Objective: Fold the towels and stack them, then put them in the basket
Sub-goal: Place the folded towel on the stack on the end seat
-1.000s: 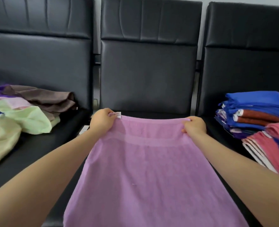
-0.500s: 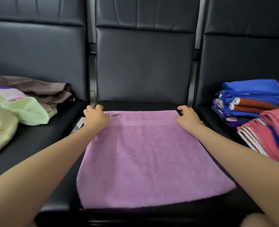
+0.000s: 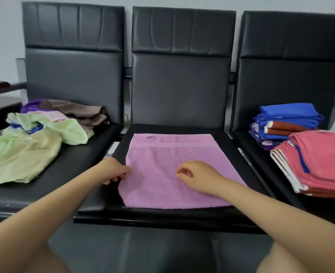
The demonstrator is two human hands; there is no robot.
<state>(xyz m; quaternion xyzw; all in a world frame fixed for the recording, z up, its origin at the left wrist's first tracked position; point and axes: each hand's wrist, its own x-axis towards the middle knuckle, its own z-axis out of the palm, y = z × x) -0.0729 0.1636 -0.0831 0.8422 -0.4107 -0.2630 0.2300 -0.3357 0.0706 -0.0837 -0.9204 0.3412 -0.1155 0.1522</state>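
Left hand (image 3: 114, 170) at the pink towel's (image 3: 174, 170) left edge, fingers curled at the hem, looks like pinching it but honestly can't tell for sure since the fingertips are tucked against the cloth; right hand (image 3: 194, 174) over the middle of the same towel, fingers loosely curled, thumb and forefinger close together, holding nothing that shows; both forearms reaching in from the near side, wrists low and close to the fabric. Towel itself flat on the middle seat (image 3: 182, 215), already doubled once by the look of the band near its far edge; probably another fold to go. Off to the right, two folded stacks done: red ones (image 3: 320, 166) in front, blue stack (image 3: 288, 119) behind. Off to the left, a heap of unfolded towels (image 3: 36, 138), green, brown, purple, so still plenty left. No basket anywhere in view; roughly halfway, going by the piles.
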